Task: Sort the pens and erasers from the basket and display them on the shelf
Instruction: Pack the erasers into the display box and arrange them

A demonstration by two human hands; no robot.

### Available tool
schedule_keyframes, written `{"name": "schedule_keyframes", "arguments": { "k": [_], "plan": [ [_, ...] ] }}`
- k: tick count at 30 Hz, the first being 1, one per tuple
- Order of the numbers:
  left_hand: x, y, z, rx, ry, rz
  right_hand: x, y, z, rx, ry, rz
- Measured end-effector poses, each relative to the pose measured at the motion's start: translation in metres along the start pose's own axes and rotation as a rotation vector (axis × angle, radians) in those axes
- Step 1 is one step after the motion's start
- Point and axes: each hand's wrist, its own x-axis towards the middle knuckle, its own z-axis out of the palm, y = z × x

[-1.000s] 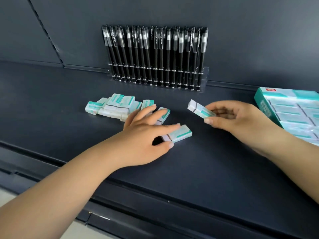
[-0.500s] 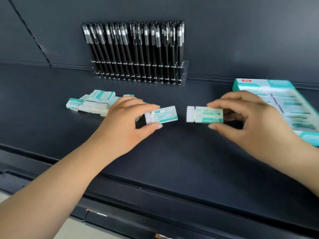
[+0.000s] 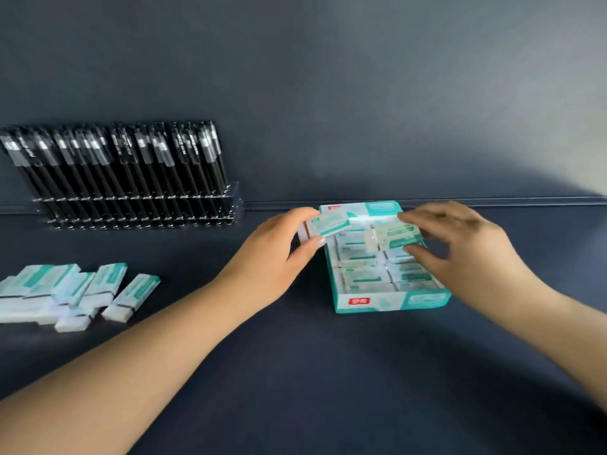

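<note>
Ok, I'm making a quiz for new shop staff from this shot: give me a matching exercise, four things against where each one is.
Things:
1. pens
2. loose erasers
3. box
4. left hand

Places:
A. heaped at the shelf's left edge
B. holding an eraser at the box's far left corner
C. standing in a clear rack by the back wall
D. on the shelf, under both hands

Pairs: 1-C, 2-A, 3-D, 4-B

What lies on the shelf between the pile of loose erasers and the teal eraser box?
Only bare dark shelf lies between the loose erasers and the eraser box; the left forearm crosses above it, head view.
</note>
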Motion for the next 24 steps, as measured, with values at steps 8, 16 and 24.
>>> {"name": "schedule_keyframes", "arguments": {
  "k": [8, 16, 24],
  "plan": [
    [0.015, -0.013, 0.027, -0.07, -0.002, -0.015, 0.005, 0.009, 0.006, 0.03, -0.161, -0.035],
    [0.021, -0.025, 0.026, -0.245, -0.007, -0.067, 0.009, 0.004, 0.01, 0.323, -0.298, 0.041],
    [0.019, -0.028, 0.03, -0.292, -0.089, -0.03, 0.023, 0.002, 0.011, 0.374, -0.523, 0.158]
  ]
}}
